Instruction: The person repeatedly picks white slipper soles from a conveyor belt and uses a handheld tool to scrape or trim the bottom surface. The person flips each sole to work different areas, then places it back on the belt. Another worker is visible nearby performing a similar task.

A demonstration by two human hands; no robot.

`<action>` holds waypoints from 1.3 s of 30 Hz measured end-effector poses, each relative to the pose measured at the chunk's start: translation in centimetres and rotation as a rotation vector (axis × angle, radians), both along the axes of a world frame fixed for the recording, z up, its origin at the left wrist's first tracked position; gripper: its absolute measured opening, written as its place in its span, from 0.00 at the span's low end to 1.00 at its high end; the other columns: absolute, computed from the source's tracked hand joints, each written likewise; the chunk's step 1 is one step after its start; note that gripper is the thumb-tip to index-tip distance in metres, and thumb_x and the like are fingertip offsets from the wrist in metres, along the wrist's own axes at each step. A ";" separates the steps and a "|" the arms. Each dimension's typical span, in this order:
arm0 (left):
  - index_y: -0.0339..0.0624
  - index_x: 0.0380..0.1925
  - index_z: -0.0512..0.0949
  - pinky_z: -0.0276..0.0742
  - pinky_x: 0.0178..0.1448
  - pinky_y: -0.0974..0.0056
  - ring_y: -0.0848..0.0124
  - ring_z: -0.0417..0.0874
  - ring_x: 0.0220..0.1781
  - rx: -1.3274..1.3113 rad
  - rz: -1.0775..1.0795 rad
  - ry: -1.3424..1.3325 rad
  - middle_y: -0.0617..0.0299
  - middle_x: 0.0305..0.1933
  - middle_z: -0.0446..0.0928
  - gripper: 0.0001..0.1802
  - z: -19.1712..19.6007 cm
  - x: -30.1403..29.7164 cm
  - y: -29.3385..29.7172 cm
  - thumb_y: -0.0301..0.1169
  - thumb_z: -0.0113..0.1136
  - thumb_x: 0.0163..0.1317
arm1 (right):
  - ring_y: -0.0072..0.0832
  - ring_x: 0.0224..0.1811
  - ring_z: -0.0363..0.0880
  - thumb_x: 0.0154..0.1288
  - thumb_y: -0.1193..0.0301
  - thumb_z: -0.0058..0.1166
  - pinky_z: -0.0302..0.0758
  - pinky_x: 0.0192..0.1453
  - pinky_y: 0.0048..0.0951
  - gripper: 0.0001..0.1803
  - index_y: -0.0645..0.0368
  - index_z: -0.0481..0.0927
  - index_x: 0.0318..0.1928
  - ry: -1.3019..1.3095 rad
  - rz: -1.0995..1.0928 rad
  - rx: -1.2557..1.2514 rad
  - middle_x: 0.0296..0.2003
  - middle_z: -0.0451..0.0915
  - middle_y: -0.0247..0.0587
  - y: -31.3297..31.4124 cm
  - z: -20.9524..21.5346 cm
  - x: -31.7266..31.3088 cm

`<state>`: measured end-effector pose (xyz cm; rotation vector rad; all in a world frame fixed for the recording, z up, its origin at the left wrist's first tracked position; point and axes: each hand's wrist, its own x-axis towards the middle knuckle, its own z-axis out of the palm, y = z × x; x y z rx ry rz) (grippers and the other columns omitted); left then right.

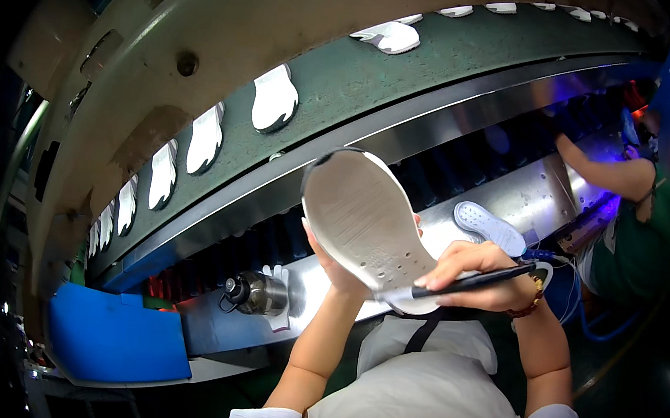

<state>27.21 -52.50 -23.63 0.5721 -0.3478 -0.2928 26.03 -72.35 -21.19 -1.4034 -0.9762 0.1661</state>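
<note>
A pale shoe sole (363,216) is tilted up in front of my body, its hollow inner face toward me. Small holes dot its narrower near end, and its far rim looks dark. Gripping it from the left and beneath is my left hand (338,268), with part of the fingers hidden behind. My right hand (498,285) is closed around a brush (462,283) with a black handle. The brush's pale tip lies at the sole's near end; whether it touches I cannot tell.
Beyond the steel ledge runs a green conveyor belt (340,87) carrying several white shoe parts (275,98). Another sole (488,227) rests on the metal bench (214,315). A dark flask (257,293) and a blue box (117,337) are at left. A co-worker in green (643,233) works at right.
</note>
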 end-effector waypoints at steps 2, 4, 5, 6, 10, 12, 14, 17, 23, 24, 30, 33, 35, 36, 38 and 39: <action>0.42 0.56 0.56 0.70 0.47 0.51 0.51 0.72 0.46 -0.005 0.055 -0.027 0.42 0.48 0.66 0.50 0.3 0.3 0.0 0.72 0.23 0.46 | 0.31 0.38 0.77 0.46 0.81 0.59 0.71 0.46 0.26 0.10 0.64 0.77 0.33 0.144 0.132 0.119 0.35 0.78 0.46 -0.6 -0.7 0.4; 0.42 0.56 0.57 0.70 0.46 0.51 0.51 0.72 0.45 0.014 0.098 -0.004 0.41 0.48 0.66 0.49 0.6 0.5 0.2 0.72 0.24 0.47 | 0.32 0.40 0.77 0.47 0.82 0.57 0.71 0.49 0.28 0.09 0.64 0.77 0.33 0.246 -0.017 0.177 0.35 0.78 0.49 -1.0 -1.9 0.7; 0.42 0.56 0.57 0.70 0.46 0.51 0.51 0.72 0.44 0.017 0.120 0.005 0.41 0.47 0.66 0.49 0.9 0.5 0.2 0.72 0.24 0.47 | 0.31 0.40 0.77 0.47 0.82 0.58 0.71 0.49 0.28 0.09 0.64 0.77 0.33 0.250 -0.051 0.152 0.35 0.78 0.48 -0.9 -2.1 0.7; 0.41 0.55 0.58 0.70 0.45 0.51 0.51 0.72 0.44 0.018 0.143 0.016 0.41 0.47 0.66 0.49 1.1 0.5 0.2 0.72 0.24 0.47 | 0.31 0.40 0.77 0.47 0.82 0.58 0.71 0.49 0.28 0.09 0.64 0.77 0.33 0.254 -0.086 0.127 0.35 0.78 0.47 -0.8 -2.2 0.6; 0.41 0.55 0.58 0.70 0.45 0.51 0.51 0.72 0.41 0.007 0.192 -0.003 0.39 0.46 0.66 0.49 1.6 0.7 0.6 0.71 0.25 0.47 | 0.29 0.39 0.76 0.45 0.82 0.58 0.70 0.49 0.27 0.10 0.64 0.78 0.33 0.239 0.032 0.177 0.33 0.79 0.44 -0.6 -2.9 0.0; 0.42 0.57 0.55 0.70 0.46 0.50 0.49 0.71 0.46 0.023 0.197 -0.025 0.41 0.49 0.65 0.50 2.0 1.0 0.6 0.72 0.26 0.46 | 0.29 0.39 0.76 0.44 0.83 0.58 0.70 0.49 0.27 0.11 0.63 0.78 0.32 0.403 0.041 0.311 0.33 0.79 0.45 -0.8 -3.2 0.3; 0.40 0.59 0.51 0.69 0.49 0.49 0.49 0.71 0.48 -0.003 0.171 0.057 0.41 0.50 0.64 0.52 3.1 1.1 0.5 0.72 0.25 0.46 | 0.30 0.39 0.76 0.45 0.84 0.57 0.70 0.48 0.26 0.10 0.66 0.77 0.32 0.472 -0.044 0.315 0.34 0.78 0.46 -0.4 -3.4 0.2; 0.42 0.61 0.46 0.67 0.53 0.47 0.49 0.67 0.53 -0.099 0.093 0.089 0.41 0.56 0.59 0.52 3.3 1.2 -0.2 0.72 0.30 0.46 | 0.29 0.40 0.76 0.45 0.83 0.58 0.70 0.49 0.26 0.10 0.67 0.77 0.32 0.468 -0.077 0.321 0.35 0.78 0.47 0.2 -2.3 -0.8; 0.45 0.61 0.46 0.69 0.52 0.48 0.49 0.67 0.54 0.031 0.029 0.059 0.46 0.60 0.56 0.54 -0.9 -0.7 -0.5 0.71 0.42 0.42 | 0.27 0.41 0.76 0.48 0.83 0.55 0.69 0.51 0.25 0.11 0.64 0.76 0.36 0.519 -0.207 0.255 0.36 0.78 0.47 2.1 -1.9 -2.1; 0.45 0.61 0.46 0.69 0.52 0.47 0.49 0.66 0.54 -0.007 0.001 0.063 0.47 0.59 0.56 0.53 -1.4 -0.6 -0.2 0.70 0.42 0.43 | 0.27 0.41 0.76 0.48 0.83 0.56 0.69 0.50 0.25 0.11 0.64 0.76 0.35 0.427 -0.194 0.216 0.36 0.78 0.46 2.1 -2.0 -2.1; 0.43 0.61 0.46 0.69 0.50 0.43 0.51 0.65 0.55 -0.170 -0.130 0.023 0.50 0.60 0.56 0.52 -1.4 0.4 0.3 0.69 0.43 0.44 | 0.28 0.38 0.78 0.44 0.83 0.59 0.71 0.48 0.27 0.11 0.64 0.78 0.33 0.365 0.251 0.290 0.34 0.79 0.47 0.8 -1.4 -0.5; 0.42 0.60 0.50 0.70 0.50 0.46 0.51 0.68 0.53 0.161 -0.073 0.014 0.46 0.57 0.60 0.50 -0.5 0.6 0.6 0.69 0.40 0.46 | 0.26 0.37 0.78 0.47 0.81 0.58 0.72 0.45 0.23 0.10 0.67 0.77 0.34 0.417 -0.007 0.101 0.33 0.79 0.46 0.2 -0.2 0.3; 0.41 0.60 0.51 0.71 0.50 0.47 0.51 0.69 0.53 0.371 -0.069 0.027 0.45 0.56 0.61 0.49 -0.8 0.9 1.8 0.68 0.39 0.48 | 0.25 0.34 0.78 0.48 0.79 0.58 0.73 0.42 0.21 0.11 0.67 0.77 0.34 0.185 0.044 -0.053 0.33 0.79 0.45 0.3 -0.5 1.7; 0.40 0.59 0.51 0.71 0.50 0.49 0.51 0.69 0.53 0.424 -0.093 0.041 0.44 0.55 0.62 0.48 -1.5 1.2 2.5 0.67 0.38 0.49 | 0.24 0.34 0.78 0.48 0.79 0.58 0.73 0.42 0.21 0.10 0.66 0.78 0.35 0.193 0.117 -0.148 0.33 0.79 0.43 0.0 0.3 1.9; 0.39 0.59 0.52 0.72 0.51 0.53 0.51 0.71 0.52 0.562 -0.156 0.001 0.43 0.54 0.64 0.46 -2.1 1.6 3.7 0.65 0.37 0.52 | 0.24 0.34 0.78 0.48 0.79 0.58 0.73 0.42 0.21 0.10 0.66 0.77 0.34 0.190 0.341 -0.176 0.33 0.79 0.43 -0.7 1.0 2.3; 0.38 0.57 0.55 0.73 0.50 0.56 0.55 0.72 0.51 0.542 -0.180 0.008 0.46 0.51 0.68 0.40 -2.0 1.8 3.7 0.60 0.35 0.56 | 0.24 0.35 0.78 0.48 0.79 0.58 0.72 0.43 0.21 0.10 0.66 0.77 0.35 0.138 0.387 -0.200 0.34 0.79 0.43 -1.0 1.4 2.5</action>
